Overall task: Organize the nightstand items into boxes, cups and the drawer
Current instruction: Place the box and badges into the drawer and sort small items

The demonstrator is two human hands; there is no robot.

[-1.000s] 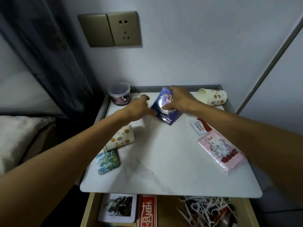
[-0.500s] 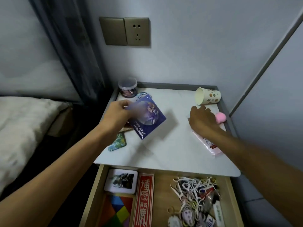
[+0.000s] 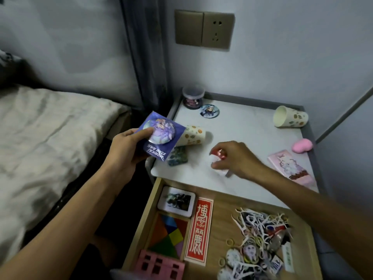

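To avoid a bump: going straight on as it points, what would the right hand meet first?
Probably the left cup; the green tin lies just beside that line, and depth is unclear.

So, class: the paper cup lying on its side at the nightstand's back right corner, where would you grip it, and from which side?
Probably across its mid wall, from above: the paper cup lies mouth left, base near the raised edge, curved wall exposed.

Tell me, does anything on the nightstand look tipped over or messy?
The left paper cup and the back right paper cup both lie on their sides. White picks lie heaped loose in the drawer.
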